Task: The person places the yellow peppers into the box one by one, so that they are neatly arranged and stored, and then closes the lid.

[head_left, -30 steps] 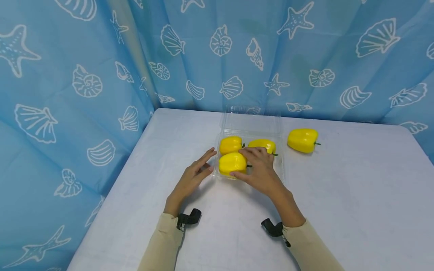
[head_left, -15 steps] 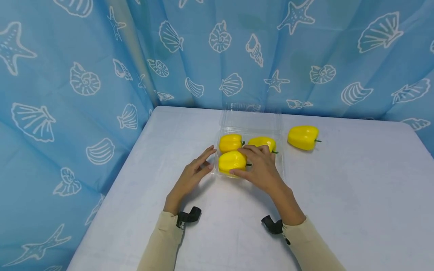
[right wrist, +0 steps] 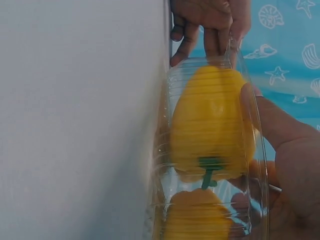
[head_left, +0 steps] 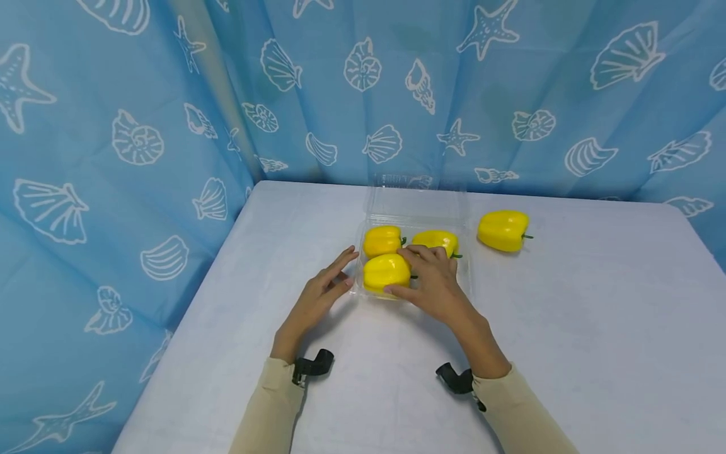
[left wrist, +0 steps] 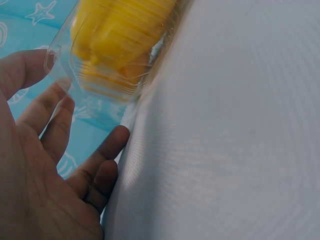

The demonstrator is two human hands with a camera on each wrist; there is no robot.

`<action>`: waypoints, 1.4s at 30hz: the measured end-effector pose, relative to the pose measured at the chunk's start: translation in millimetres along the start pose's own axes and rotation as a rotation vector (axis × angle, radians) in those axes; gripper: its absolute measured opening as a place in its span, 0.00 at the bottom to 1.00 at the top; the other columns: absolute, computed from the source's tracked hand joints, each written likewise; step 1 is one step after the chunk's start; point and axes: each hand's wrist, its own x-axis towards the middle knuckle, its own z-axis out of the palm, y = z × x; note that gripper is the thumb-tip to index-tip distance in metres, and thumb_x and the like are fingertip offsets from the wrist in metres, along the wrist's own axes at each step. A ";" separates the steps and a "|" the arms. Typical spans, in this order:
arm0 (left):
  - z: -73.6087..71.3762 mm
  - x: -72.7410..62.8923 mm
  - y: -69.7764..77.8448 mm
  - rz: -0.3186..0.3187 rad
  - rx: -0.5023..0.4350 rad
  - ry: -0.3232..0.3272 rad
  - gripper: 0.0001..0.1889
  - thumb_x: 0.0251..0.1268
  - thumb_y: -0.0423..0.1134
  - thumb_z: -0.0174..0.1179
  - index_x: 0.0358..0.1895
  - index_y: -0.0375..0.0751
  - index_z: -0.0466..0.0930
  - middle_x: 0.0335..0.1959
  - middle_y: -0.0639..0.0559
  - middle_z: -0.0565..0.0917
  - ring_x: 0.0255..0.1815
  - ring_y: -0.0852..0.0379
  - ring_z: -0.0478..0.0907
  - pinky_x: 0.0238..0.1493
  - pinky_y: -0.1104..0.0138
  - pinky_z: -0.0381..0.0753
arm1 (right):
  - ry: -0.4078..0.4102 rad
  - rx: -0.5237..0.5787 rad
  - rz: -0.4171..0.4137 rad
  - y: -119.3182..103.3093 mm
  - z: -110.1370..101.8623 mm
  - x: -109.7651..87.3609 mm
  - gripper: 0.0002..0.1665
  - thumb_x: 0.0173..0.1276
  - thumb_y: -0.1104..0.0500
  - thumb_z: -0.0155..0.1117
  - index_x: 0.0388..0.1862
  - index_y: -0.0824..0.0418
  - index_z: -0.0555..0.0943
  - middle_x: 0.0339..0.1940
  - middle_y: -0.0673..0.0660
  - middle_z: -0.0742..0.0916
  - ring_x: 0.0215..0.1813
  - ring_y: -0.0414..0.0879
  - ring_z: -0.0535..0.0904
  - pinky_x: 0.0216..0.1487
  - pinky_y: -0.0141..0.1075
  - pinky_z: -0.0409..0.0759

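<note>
A clear plastic clamshell box (head_left: 467,287) stands open on the table with several yellow bell peppers in it. My right hand (head_left: 433,284) holds the front-left yellow bell pepper (head_left: 386,272), thumb on its near side and fingers over its far side. That pepper (right wrist: 212,120) shows through the box wall in the right wrist view. Behind it lie another pepper (head_left: 382,241) and, to the right, one (head_left: 433,239) partly hidden by my right hand. My left hand (head_left: 320,296) is beside the box's left wall, fingers extended; its thumb and fingertips are at the rim in the left wrist view.
One more yellow bell pepper (head_left: 503,231) lies on the table right of the box. The transparent lid (head_left: 416,203) is folded back toward the blue seashell curtain (head_left: 340,94). A white cloth covers the table (head_left: 584,328).
</note>
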 end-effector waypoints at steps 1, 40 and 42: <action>-0.1 0.1 0.1 0.000 0.001 -0.001 0.27 0.78 0.52 0.49 0.77 0.64 0.62 0.78 0.69 0.57 0.51 0.58 0.74 0.52 0.57 0.74 | -0.003 0.005 0.002 0.3 -0.3 -0.2 0.48 0.57 0.40 0.77 0.72 0.59 0.73 0.68 0.62 0.76 0.62 0.60 0.64 0.58 0.61 0.58; 1.5 -2.7 4.6 0.007 0.031 -0.001 0.27 0.79 0.51 0.50 0.77 0.64 0.61 0.78 0.68 0.56 0.53 0.58 0.74 0.53 0.56 0.74 | 0.255 0.071 0.042 68.5 -64.7 -21.0 0.34 0.65 0.52 0.73 0.67 0.61 0.75 0.67 0.65 0.75 0.68 0.64 0.62 0.59 0.67 0.53; 0.9 -2.6 4.9 0.005 0.032 0.000 0.27 0.79 0.51 0.49 0.78 0.64 0.61 0.78 0.69 0.56 0.53 0.58 0.74 0.53 0.56 0.74 | 0.274 0.062 0.048 73.8 -68.5 -20.9 0.34 0.65 0.53 0.73 0.67 0.62 0.75 0.67 0.65 0.75 0.68 0.64 0.61 0.57 0.65 0.53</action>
